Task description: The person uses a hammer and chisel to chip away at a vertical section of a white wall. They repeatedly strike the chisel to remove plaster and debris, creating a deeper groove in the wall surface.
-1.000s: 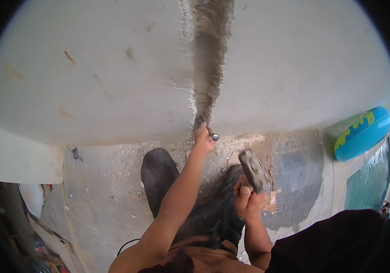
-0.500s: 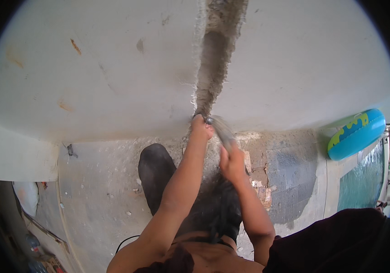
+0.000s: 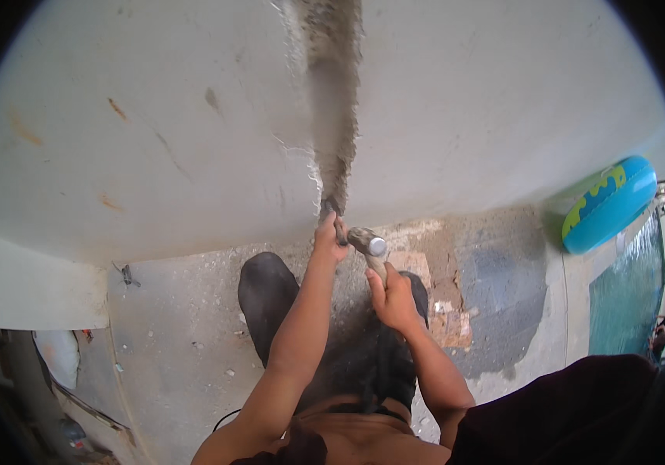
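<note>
A rough vertical channel is cut into the pale wall. At its lower end my left hand is wrapped round a short dark chisel, its tip hidden in the cut. My right hand grips the handle of a hammer. The hammer's head is just right of the chisel's near end, with a small gap between them. My dark-trousered knees are bent below the hands.
Grey floor with scattered rubble lies along the wall's foot. Broken reddish bricks and dark tiles are to the right. A blue inflatable ring leans on the wall at far right, near a green sheet.
The hammer has drawn back from the chisel toward me, its head now in plain sight. My left hand stays at the channel's lower end. The view has shifted slightly.
</note>
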`<act>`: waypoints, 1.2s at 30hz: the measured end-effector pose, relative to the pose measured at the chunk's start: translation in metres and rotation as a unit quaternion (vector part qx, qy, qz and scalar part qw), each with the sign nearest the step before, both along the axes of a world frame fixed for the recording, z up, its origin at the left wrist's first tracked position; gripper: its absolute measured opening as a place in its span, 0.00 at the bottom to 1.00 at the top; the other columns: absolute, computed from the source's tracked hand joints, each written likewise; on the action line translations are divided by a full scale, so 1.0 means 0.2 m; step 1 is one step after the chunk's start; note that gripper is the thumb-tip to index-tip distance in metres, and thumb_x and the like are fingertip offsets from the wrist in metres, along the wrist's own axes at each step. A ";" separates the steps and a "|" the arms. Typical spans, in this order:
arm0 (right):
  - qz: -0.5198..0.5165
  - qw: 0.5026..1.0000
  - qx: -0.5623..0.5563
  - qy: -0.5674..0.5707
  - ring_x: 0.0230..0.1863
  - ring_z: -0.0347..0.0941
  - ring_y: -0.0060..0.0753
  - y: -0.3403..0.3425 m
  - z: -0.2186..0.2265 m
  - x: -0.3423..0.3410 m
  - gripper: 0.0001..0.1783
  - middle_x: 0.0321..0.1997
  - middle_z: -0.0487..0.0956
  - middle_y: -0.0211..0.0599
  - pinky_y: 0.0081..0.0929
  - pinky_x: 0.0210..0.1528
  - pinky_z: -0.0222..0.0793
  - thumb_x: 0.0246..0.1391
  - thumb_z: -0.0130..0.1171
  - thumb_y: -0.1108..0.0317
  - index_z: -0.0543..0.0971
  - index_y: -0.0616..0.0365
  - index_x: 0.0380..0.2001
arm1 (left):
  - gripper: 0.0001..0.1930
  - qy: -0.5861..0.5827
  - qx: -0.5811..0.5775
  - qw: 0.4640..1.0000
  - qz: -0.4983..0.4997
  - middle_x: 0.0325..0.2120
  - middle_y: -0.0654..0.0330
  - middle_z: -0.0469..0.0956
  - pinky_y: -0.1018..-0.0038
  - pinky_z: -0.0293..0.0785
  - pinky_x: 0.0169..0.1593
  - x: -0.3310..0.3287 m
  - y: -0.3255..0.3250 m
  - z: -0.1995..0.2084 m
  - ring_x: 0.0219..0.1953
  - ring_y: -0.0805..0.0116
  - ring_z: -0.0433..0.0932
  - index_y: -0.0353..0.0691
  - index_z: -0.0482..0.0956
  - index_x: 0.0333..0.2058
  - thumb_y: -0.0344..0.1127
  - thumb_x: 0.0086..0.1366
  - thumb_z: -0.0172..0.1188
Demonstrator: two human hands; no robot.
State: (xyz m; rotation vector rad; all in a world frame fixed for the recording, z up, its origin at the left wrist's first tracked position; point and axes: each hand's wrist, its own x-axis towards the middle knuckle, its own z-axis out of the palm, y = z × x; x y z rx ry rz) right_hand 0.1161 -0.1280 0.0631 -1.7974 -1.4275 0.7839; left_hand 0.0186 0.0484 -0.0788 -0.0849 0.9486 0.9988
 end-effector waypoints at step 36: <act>-0.015 0.985 0.140 0.100 0.15 0.62 0.15 -0.10 0.34 0.07 0.17 0.17 0.69 0.24 0.16 0.17 0.58 0.67 0.45 0.56 0.71 0.58 0.31 | 0.04 0.066 -0.087 0.994 -0.004 0.20 0.64 0.61 0.75 0.48 0.14 0.19 0.12 0.24 0.12 0.75 0.55 0.49 0.65 0.30 0.35 0.64 0.44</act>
